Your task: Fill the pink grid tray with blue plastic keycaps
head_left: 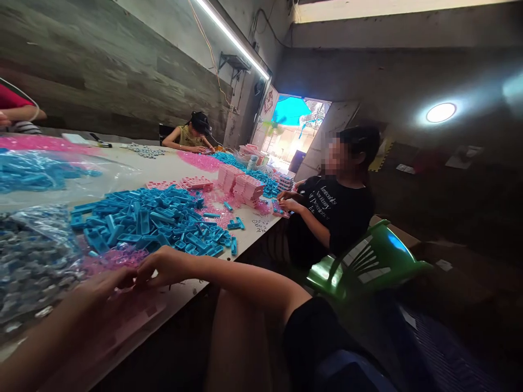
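Observation:
My left hand (107, 284) and my right hand (166, 267) meet at the table's near edge, fingertips curled together. Whatever they pinch is too small or hidden to make out. Just behind them lie small clear pink pieces (116, 257). Beyond these spreads a big heap of blue plastic pieces (141, 218), long and trough-shaped. Below my hands a blurred pink shape (143, 313) rests at the table edge. To the left, a clear plastic bag (36, 261) of small grey-white parts sits close to my left hand.
Stacked pink plastic trays (241, 184) stand farther along the white table (122, 166). A bag of blue pieces (36, 169) lies at the left. One co-worker in black (330, 207) sits on the right near a green chair (371, 261); another (192, 136) sits at the far end.

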Demonstrator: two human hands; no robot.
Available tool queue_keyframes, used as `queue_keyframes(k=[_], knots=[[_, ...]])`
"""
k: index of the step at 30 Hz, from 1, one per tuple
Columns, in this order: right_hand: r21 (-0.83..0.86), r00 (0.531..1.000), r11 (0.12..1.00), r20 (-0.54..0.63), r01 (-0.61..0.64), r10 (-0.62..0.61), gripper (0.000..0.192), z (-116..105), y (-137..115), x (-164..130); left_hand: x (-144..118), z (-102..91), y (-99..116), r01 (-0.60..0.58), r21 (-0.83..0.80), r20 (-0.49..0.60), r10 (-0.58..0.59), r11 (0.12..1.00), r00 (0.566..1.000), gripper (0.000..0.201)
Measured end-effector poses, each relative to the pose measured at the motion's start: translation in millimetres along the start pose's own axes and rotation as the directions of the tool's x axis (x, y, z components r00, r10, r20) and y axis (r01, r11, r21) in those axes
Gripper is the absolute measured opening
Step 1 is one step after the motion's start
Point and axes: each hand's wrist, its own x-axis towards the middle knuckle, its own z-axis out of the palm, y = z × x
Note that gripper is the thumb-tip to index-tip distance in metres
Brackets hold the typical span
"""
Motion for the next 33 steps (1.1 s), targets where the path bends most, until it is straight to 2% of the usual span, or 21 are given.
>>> queue_keyframes(k=[3,7,11,14,17,20,23,26,29,33], knots=[[-0.041,0.999,0.999,0.045,0.005,-0.003,0.008,-5,-6,3,-5,1.7,-2,-0.058,0.048,0.029,0.057,0.997,0.998,0.028],[-0.058,0.999,0.998,0.039,0.036,-0.033,0.005,-4,-8,4,-9,1.5,2,-0.119,0.091,0.089,0.11,0.989,0.99,0.021],[0.043,0.998,0.998,-0.041,0.051,-0.049,0.009,1,-3,0,-10,2.1,2,-0.106,0.146,0.097,0.093,0.983,0.991,0.013],[0.175,0.995,0.984,-0.093,0.042,-0.026,0.01,2,-1,-5,-12,-0.8,1,-0.092,0.109,0.102,0.081,0.99,0.991,0.011],[0.286,0.993,0.958,-0.111,-0.004,0.037,0.013,-1,0,-9,-12,-10.0,-2,-0.072,-0.01,0.126,0.073,0.997,0.989,0.02],[0.299,0.981,0.952,-0.159,-0.061,0.112,0.014,-4,-1,-11,-7,-22.7,-7,-0.028,-0.117,0.122,0.042,0.993,0.992,0.022],[0.276,0.975,0.958,-0.18,-0.076,0.129,0.011,-2,-4,-9,-3,-31.9,-12,0.019,-0.071,0.135,-0.009,0.997,0.991,0.017],[0.297,0.96,0.947,-0.209,-0.119,0.186,0.005,4,-9,-3,-2,-33.1,-13,0.042,0.026,0.199,-0.046,0.999,0.979,0.018],[0.329,0.946,0.916,-0.146,-0.231,0.291,0.012,9,-13,4,-3,-29.7,-11,0.05,0.056,0.21,-0.06,0.997,0.976,0.017],[0.444,0.907,0.82,-0.038,-0.362,0.42,0.025,13,-10,10,-6,-27.8,-6,0.044,0.045,0.212,-0.053,0.998,0.976,0.015]])
